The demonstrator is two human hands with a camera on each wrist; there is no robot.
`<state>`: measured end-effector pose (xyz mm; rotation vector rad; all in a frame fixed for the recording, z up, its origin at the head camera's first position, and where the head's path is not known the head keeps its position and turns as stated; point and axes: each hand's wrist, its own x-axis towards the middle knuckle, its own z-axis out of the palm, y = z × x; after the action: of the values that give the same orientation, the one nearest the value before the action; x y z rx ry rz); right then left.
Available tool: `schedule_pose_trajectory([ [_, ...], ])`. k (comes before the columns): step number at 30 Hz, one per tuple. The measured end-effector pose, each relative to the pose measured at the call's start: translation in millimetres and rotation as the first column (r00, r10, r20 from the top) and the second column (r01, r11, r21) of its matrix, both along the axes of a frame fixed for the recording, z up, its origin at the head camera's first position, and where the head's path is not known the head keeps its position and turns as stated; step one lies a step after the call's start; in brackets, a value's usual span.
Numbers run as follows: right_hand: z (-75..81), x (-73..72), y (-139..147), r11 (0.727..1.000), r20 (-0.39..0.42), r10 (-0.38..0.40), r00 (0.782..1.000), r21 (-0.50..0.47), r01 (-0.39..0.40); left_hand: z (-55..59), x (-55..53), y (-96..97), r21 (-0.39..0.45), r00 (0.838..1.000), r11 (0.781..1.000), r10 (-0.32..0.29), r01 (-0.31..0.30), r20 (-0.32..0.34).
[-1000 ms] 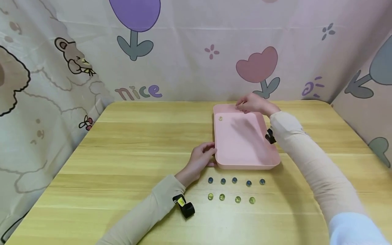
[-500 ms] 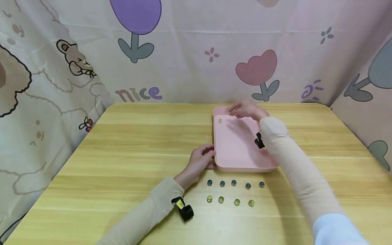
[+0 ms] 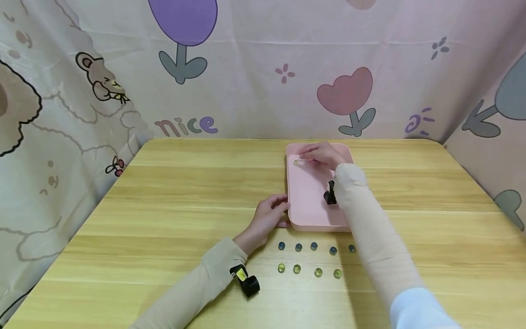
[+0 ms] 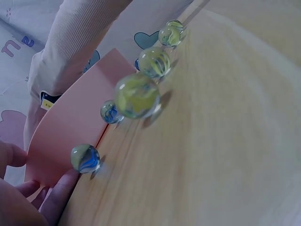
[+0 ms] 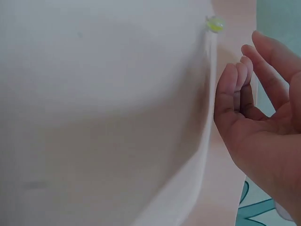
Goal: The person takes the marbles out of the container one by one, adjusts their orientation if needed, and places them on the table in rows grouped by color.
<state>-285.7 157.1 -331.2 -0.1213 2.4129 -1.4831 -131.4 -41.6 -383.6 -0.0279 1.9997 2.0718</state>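
Note:
A pink tray stands on the table with one pale yellow-green glass marble near its far left corner. My left hand grips the tray's left wall near the front; the left wrist view shows its fingertips against the tray. Over the tray's far end is my right hand, fingers bent, just right of that marble. In the right wrist view the marble lies apart from the fingertips, and no object shows between thumb and fingers. In front of the tray lie a row of blue marbles and a row of yellow-green marbles.
The wooden table reaches back to a patterned cloth, which also hangs at both sides. Black wrist cameras sit on both forearms. The right forearm crosses the tray's right side.
My right hand has moved left and lower, from the tray's far rim to beside the marble in it. The left hand stays on the tray wall; the rows of marbles keep their places.

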Motion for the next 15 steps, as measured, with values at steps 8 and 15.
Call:
schedule_pose_trajectory([
  [8, -10.9, -2.1, -9, 1.0, 0.004, -0.01, 1.0, 0.016, 0.01, -0.8, 0.1, 1.0, 0.008, 1.0, 1.0, -0.006, 0.006, 0.002],
  [15, -13.5, -3.3, -13, 1.0, -0.016, -0.006, 1.0, 0.007, 0.006, 0.8, 0.6, 0.1, 0.006, 1.0, 1.0, -0.001, 0.001, -0.01],
])
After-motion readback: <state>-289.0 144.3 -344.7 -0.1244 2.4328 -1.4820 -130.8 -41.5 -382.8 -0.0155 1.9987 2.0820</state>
